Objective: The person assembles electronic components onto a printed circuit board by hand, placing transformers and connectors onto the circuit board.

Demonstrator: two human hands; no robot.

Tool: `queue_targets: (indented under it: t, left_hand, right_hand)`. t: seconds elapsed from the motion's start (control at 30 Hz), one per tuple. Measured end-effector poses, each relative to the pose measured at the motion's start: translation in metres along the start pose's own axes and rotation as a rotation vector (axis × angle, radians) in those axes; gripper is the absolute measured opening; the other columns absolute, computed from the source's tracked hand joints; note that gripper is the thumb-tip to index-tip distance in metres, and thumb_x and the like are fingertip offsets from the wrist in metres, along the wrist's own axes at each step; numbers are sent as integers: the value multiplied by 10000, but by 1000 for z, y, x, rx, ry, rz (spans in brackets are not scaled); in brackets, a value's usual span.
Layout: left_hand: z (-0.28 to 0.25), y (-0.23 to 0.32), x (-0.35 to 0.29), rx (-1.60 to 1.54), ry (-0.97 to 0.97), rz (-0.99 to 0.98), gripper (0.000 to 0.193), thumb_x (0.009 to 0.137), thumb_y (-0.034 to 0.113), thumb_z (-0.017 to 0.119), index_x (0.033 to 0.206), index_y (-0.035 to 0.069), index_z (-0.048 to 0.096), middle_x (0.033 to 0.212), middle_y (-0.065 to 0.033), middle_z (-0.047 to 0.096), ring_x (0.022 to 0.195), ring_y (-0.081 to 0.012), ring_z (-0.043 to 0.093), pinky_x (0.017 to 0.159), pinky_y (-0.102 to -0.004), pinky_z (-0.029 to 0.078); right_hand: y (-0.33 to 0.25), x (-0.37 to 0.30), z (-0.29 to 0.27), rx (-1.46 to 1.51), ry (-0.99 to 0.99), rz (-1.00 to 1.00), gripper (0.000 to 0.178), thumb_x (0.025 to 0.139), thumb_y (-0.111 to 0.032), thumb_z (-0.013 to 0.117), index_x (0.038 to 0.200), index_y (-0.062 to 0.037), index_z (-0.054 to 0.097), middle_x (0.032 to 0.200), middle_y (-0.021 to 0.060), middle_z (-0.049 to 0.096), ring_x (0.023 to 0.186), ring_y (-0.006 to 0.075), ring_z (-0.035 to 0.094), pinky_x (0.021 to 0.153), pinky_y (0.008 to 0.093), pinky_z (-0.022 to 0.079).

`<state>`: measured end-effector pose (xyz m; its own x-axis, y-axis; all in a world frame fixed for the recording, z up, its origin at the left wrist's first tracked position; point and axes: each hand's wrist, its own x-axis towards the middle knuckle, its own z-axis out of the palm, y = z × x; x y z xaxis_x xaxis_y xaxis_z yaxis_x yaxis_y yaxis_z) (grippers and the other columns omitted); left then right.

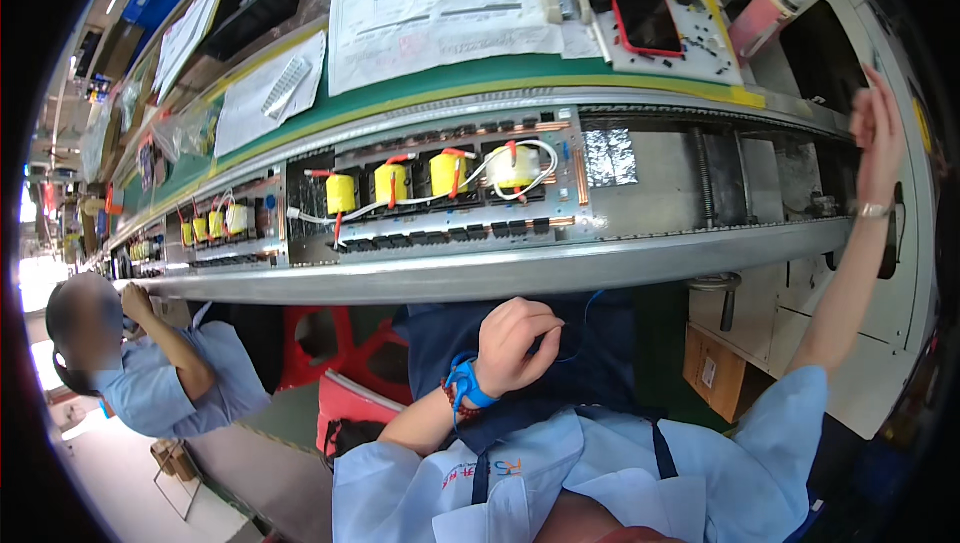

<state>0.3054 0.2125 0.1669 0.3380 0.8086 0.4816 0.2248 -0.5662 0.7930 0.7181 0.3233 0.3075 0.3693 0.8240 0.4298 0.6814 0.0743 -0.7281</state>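
Observation:
My left hand (518, 345) is in front of my lap, just below the near rail of the conveyor (520, 276). Its fingers are curled in; what they hold, if anything, I cannot make out. A blue wrist strap (467, 383) circles that wrist, and a thin blue cord runs nearby. My right hand (877, 138) reaches out to the far right with fingers extended, beside the white machine (905, 273) at the conveyor's end. Whether it touches the machine, I cannot tell. On the conveyor lies a circuit board (455, 183) with yellow-wrapped coils, black parts and a looped white cable.
More boards (225, 223) line the conveyor to the left, where a co-worker (200, 363) sits. Beyond the rail are paper sheets (440, 23), a red-edged phone (640, 5), a tray of small parts (705, 43) and a pink bottle (768, 15). A crank handle (728, 308) juts out below the conveyor.

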Motion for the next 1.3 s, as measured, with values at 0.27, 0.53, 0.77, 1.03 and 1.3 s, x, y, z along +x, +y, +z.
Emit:
queue_targets:
  t: [0.27, 0.53, 0.77, 1.03, 1.3]
  left_hand:
    - [-9, -7, -2, 18, 52, 77, 232, 614, -65, 625, 814, 22, 545, 740, -87, 562, 578, -219, 541, 501, -297, 428]
    - [-14, -18, -5, 43, 127, 69, 237, 612, -42, 627, 827, 26, 555, 745, -84, 569, 575, -212, 537, 502, -294, 427]
    - [-25, -22, 4, 75, 85, 18, 196, 667, -38, 569, 838, 57, 547, 814, -78, 576, 665, -223, 544, 594, -306, 452]
    - [-32, -32, 11, 93, 117, 109, 275, 580, -33, 590, 847, 31, 586, 787, -75, 573, 635, -217, 541, 557, -297, 446]
    - [-26, -42, -1, 118, 146, 147, 241, 584, -8, 547, 817, 44, 585, 788, -70, 582, 645, -220, 559, 574, -304, 455]
  right_hand:
    - [-70, -106, 110, 406, -489, -12, 331, 857, -213, 552, 1087, 23, 522, 982, 126, 616, 823, 149, 585, 698, 224, 406]
    - [-88, -139, 141, 267, -750, -185, 118, 832, -87, 561, 828, 19, 612, 710, 62, 568, 554, 143, 536, 479, 247, 398]
    - [-81, -149, 154, 164, -808, -301, 134, 741, -36, 642, 853, 23, 601, 741, 107, 568, 629, 224, 554, 551, 267, 430]
    - [-81, -151, 153, 332, -721, -130, 207, 710, 28, 651, 911, 18, 602, 846, 124, 604, 751, 199, 581, 657, 268, 466]
    - [-87, -149, 176, 375, -641, -395, 198, 682, 31, 676, 866, 4, 607, 841, 132, 633, 742, 225, 612, 638, 275, 471]
